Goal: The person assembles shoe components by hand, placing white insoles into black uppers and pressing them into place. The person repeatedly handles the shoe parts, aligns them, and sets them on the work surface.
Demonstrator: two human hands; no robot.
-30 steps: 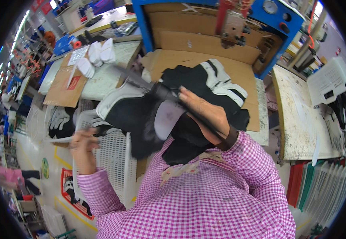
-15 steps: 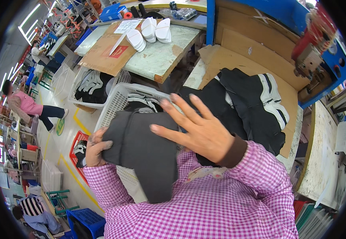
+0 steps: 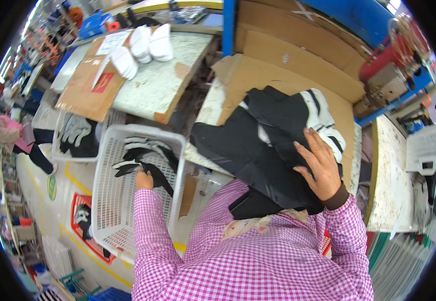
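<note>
My left hand (image 3: 144, 179) reaches into a white plastic basket (image 3: 108, 220), its fingers closed on a black cut piece with a white edge (image 3: 158, 176). Other black and white pieces (image 3: 150, 144) lie beside it at the basket's far end. Over on the right, my right hand (image 3: 323, 173) is spread, its fingers over a pile of black cut pieces (image 3: 278, 143) on the cardboard-lined bench. White parts (image 3: 318, 108) show along the pile's right side. Whether the right palm presses on the pile cannot be made out.
A pale worktable (image 3: 150, 95) at the far left carries stacks of white shaped pieces (image 3: 160, 44) and flattened cardboard (image 3: 80, 88). A red machine head (image 3: 383, 70) stands at the right. A red basket (image 3: 80, 220) sits on the floor; a person (image 3: 20, 140) is farther left.
The black piece held up before me has gone down into the white basket with my left hand. My right hand has moved right to the pile. The view has shifted right.
</note>
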